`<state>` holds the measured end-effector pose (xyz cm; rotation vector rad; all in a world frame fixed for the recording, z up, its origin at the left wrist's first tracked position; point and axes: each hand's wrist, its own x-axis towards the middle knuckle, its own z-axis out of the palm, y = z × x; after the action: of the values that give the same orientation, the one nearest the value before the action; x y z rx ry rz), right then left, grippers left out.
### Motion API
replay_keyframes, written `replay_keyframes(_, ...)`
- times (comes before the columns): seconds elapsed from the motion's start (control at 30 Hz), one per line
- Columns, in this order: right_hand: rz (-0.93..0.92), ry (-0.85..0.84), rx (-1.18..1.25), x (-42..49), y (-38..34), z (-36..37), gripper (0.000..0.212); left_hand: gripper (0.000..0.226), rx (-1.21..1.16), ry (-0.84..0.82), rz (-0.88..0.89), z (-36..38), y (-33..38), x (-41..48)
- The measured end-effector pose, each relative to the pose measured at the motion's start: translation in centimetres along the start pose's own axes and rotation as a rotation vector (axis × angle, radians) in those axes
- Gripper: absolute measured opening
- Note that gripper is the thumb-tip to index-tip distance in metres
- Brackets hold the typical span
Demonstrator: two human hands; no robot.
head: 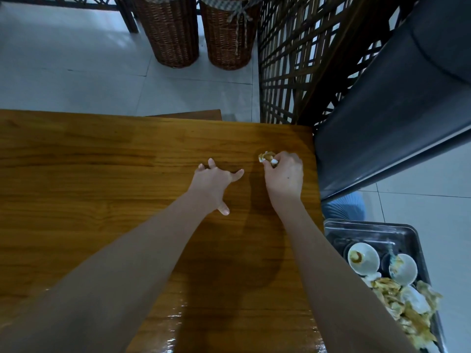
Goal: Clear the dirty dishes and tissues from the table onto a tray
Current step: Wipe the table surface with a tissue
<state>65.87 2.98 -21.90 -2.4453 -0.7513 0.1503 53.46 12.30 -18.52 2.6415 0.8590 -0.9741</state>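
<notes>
Pinching the crumpled, brown-stained white tissue (pixel 267 157) near the wooden table's (pixel 102 174) far right corner, the right hand (pixel 284 175) has it; metal tray (pixel 410 235) sits lower right. Left hand (pixel 212 186) splayed, empty.

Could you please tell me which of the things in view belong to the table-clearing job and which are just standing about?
Part of the job:
- stained tissue, in the grip of the right hand
- tray holding dirty bowls and used tissues
- table

Just standing about:
- wicker baskets
- lattice screen
- dark seat
</notes>
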Motion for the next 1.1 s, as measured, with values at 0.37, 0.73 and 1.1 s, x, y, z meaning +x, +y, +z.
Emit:
replay_keyframes(0.37, -0.055, -0.012, 0.090, 3.3, 0.8, -0.3, 0.016, 0.118, 0.000, 0.033, 0.003, 0.5, -0.2, 0.2)
replay_keyframes(0.73, -0.073, -0.073, 0.090, 3.9, -0.1, 0.2, 0.018, 0.117, 0.008, 0.019, 0.016, 0.5, -0.3, 0.5)
replay_keyframes(1.1, -0.076, -0.056, 0.047, -2.1, 6.8, -4.4, 0.017, 0.116, -0.003, 0.000, 0.000, 0.7, -0.6, 0.6)
